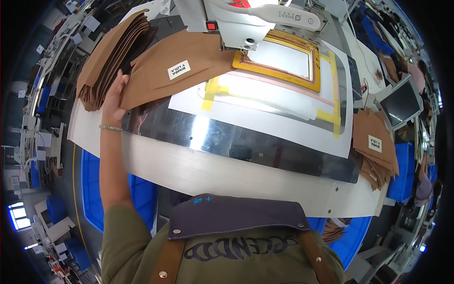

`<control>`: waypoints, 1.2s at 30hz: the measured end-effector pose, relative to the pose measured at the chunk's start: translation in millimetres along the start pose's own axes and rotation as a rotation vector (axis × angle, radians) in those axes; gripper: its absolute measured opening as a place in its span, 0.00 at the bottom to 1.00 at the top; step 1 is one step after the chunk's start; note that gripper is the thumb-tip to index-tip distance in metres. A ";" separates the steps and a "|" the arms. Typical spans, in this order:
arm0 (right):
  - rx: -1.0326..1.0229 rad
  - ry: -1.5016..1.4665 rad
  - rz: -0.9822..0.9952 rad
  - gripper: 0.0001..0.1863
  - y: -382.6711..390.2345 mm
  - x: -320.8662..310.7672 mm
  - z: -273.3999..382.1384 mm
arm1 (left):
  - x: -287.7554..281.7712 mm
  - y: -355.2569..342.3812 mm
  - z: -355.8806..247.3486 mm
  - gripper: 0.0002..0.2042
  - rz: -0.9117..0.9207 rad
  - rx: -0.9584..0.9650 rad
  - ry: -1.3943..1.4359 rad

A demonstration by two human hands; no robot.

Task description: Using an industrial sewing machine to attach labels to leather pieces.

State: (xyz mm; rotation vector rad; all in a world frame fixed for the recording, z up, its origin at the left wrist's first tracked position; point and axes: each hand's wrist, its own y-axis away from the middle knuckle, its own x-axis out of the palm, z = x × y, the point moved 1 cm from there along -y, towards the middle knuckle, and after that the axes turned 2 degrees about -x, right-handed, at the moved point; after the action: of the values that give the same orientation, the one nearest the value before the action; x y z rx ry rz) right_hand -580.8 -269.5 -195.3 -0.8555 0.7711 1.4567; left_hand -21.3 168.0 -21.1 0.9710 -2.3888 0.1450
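My left hand (114, 99) reaches up at the left of the work surface, its fingers curled at the left edge of a brown fabric panel (156, 78). The panel overlaps part of that hand. A small white label (179, 70) sits on the panel. To the right, the panel's far end lies beneath the head of a white sewing machine (236, 33), beside a yellow rectangular clamp frame (276, 73). Just left of the hand stands a thick stack of brown fabric pieces (111, 61). My right hand is out of view.
A white sheet with yellow tape (208, 97) lies on the shiny metal plate (217, 137). At the right is a pile of labelled brown pieces (376, 142), near a screen (401, 105). Blue bins (92, 189) stand below the table edge (283, 196).
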 end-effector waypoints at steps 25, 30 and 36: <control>-0.402 -0.250 0.301 0.16 -81.1 72.3 93.1 | -150.9 482.3 128.0 0.35 -1.407 0.044 -0.528; -0.403 -0.292 0.297 0.16 -78.2 65.9 99.0 | -196.1 523.9 180.6 0.36 -1.357 -0.462 -1.188; -0.372 -0.265 0.338 0.16 -77.1 62.0 105.9 | -207.1 523.9 212.4 0.34 -1.432 -0.708 -1.311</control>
State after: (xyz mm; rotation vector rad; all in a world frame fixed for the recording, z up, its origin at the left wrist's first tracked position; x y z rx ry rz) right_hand -511.4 -142.3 -193.2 -0.8091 0.4632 2.0115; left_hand -348.0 616.2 -255.4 2.4053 -1.4750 -2.1609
